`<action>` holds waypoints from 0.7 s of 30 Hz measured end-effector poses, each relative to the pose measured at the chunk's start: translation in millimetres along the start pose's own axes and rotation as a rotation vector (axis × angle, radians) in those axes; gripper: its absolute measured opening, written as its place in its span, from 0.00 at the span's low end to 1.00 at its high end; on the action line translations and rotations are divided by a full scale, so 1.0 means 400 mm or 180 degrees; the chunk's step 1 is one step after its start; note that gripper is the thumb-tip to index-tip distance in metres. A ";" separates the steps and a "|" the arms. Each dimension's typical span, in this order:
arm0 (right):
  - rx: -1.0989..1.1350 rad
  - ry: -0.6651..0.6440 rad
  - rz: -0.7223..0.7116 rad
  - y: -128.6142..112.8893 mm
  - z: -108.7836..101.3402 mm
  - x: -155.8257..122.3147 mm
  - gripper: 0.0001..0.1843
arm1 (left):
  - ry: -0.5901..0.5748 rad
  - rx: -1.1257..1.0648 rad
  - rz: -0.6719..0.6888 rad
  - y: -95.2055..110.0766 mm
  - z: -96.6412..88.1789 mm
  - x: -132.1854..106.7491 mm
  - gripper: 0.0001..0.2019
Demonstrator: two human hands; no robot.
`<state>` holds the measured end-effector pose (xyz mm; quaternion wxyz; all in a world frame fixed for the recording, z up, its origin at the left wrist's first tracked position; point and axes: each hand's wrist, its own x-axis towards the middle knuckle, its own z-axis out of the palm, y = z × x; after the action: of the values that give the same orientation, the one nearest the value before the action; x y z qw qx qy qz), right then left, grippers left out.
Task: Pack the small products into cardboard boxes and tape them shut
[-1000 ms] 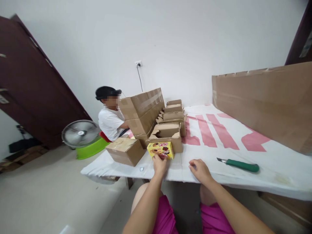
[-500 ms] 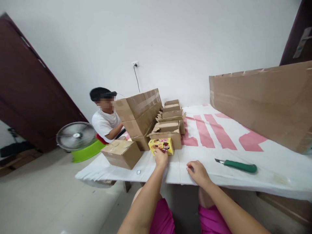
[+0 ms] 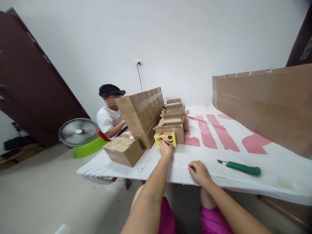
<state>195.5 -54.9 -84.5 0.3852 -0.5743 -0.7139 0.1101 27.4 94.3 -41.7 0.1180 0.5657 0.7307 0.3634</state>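
My left hand (image 3: 166, 150) is pressed with bent fingers to the front of a yellow snack box (image 3: 158, 136) printed with biscuits and a cartoon figure. This box stands upright against the near side of an open cardboard carton (image 3: 179, 132). My right hand (image 3: 199, 172) rests near the table's front edge, its fingers loosely curled with a gap at the thumb, holding nothing. To its right lies a green-handled utility knife (image 3: 243, 167), blade out and pointing left.
Several open cartons (image 3: 174, 111) form a row behind, alongside stacked taped cartons (image 3: 140, 112). A single carton (image 3: 123, 151) and a small square item (image 3: 139, 170) lie left. A tall cardboard panel (image 3: 263, 100) stands right. Another person (image 3: 108, 120) sits beyond the stack, near a fan (image 3: 78, 131).
My left hand has pushed the snack box slightly away from me, and the open carton behind it has shifted back too. My right hand stays about where it was; the view has shifted slightly.
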 end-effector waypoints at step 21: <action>0.0095 -0.0083 0.0007 0.003 -0.005 0.002 0.08 | 0.1120 0.0449 -0.0041 -0.379 -0.471 0.072 0.34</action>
<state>197.8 -54.2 -83.4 0.3843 -0.5678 -0.7164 0.1287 -204.4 31.0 -2.5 -0.0493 0.4956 0.7674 0.4038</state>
